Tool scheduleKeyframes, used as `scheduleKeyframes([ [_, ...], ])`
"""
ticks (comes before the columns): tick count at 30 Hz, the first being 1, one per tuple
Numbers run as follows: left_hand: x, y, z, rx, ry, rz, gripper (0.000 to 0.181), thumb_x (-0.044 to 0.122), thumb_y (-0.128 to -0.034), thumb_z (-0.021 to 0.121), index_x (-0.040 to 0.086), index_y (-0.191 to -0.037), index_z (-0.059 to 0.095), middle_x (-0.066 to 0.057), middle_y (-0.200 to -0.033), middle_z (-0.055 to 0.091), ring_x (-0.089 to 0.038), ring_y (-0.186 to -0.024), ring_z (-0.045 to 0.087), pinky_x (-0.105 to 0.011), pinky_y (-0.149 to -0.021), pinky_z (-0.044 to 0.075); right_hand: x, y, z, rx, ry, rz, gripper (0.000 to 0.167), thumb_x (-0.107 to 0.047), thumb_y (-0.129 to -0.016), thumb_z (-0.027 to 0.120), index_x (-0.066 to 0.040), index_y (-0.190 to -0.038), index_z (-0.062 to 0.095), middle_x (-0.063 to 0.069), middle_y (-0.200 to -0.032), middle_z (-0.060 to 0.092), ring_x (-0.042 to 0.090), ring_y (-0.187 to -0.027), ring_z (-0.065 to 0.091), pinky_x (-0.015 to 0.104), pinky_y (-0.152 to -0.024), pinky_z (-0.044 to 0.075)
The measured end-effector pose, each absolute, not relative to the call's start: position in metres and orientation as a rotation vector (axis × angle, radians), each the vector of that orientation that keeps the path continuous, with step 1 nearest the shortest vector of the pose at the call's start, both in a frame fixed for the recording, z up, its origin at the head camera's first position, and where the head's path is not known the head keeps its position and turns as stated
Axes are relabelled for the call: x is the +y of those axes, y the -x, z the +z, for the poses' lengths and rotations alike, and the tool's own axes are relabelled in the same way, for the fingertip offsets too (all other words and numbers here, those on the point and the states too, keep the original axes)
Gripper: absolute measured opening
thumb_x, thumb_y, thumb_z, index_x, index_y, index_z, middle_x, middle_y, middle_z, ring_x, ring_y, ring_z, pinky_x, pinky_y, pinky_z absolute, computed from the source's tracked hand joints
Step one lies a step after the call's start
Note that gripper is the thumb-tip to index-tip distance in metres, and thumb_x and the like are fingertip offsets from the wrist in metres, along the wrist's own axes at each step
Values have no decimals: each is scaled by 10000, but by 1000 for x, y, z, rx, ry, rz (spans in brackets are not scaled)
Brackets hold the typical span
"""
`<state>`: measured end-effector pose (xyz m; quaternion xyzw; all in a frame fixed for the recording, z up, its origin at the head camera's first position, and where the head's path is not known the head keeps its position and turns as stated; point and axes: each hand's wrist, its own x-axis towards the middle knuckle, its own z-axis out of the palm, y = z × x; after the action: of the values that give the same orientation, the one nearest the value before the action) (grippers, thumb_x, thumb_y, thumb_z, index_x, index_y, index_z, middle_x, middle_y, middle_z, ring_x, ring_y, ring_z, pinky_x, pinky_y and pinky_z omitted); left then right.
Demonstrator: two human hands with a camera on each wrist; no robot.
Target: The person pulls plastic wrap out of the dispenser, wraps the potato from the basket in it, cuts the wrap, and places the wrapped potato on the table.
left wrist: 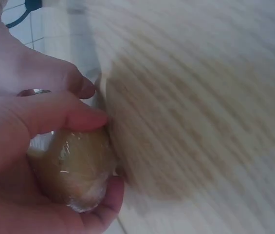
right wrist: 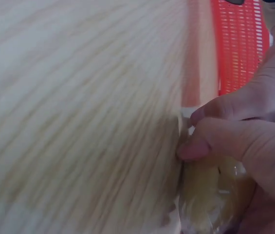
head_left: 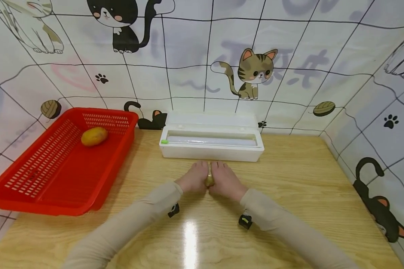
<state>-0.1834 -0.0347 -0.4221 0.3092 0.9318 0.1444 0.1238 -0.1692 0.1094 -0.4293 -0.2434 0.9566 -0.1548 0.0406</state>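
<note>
A potato wrapped in clear cling film (head_left: 209, 180) is on or just above the table, in front of a white box. My left hand (head_left: 195, 177) grips its left end, with thumb and fingers curled round it. From the other side my right hand (head_left: 227, 182) holds the right end, the two hands close together. In the left wrist view the shiny film lies tight over the potato (left wrist: 76, 168), wrinkled at its end. The right wrist view shows the wrapped potato (right wrist: 215, 192) below the thumb. Its middle is largely covered by the hands.
Behind the hands stands a white cling film box (head_left: 210, 153), lid raised, with a film roll (head_left: 212, 141) inside and a green slider (head_left: 164, 141) on its left edge. A red basket (head_left: 70, 209) on the left holds another yellowish potato (head_left: 94, 136). Cat-patterned sheeting borders the table.
</note>
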Motion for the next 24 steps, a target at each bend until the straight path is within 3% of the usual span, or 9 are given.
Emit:
scheduleKeyframes([
  [4, -37, 186, -424, 2686, -890, 534, 600, 7, -646, 794, -126, -1106, 434, -201, -996, 471, -320, -971, 477, -434, -941, 414, 106, 172, -431, 2966, 739, -452, 727, -283, -618, 908, 93, -1093, 508, 182, -968, 546, 334, -924, 546, 439, -845, 473],
  [10, -38, 188, -427, 2691, -908, 521, 666, 79, -677, 815, -154, -1158, 417, -224, -1030, 484, -340, -1005, 484, -445, -957, 404, 104, 173, -434, 2949, 749, -577, 769, -280, -604, 914, 85, -1142, 504, 182, -1007, 541, 338, -965, 532, 457, -874, 455],
  [24, -34, 183, -427, 2709, -871, 544, 712, 166, -715, 836, -160, -1194, 424, -216, -1054, 486, -338, -1036, 469, -437, -1010, 363, 104, 172, -438, 2967, 790, -637, 672, -292, -681, 871, 64, -1116, 503, 151, -967, 533, 314, -928, 520, 436, -847, 449],
])
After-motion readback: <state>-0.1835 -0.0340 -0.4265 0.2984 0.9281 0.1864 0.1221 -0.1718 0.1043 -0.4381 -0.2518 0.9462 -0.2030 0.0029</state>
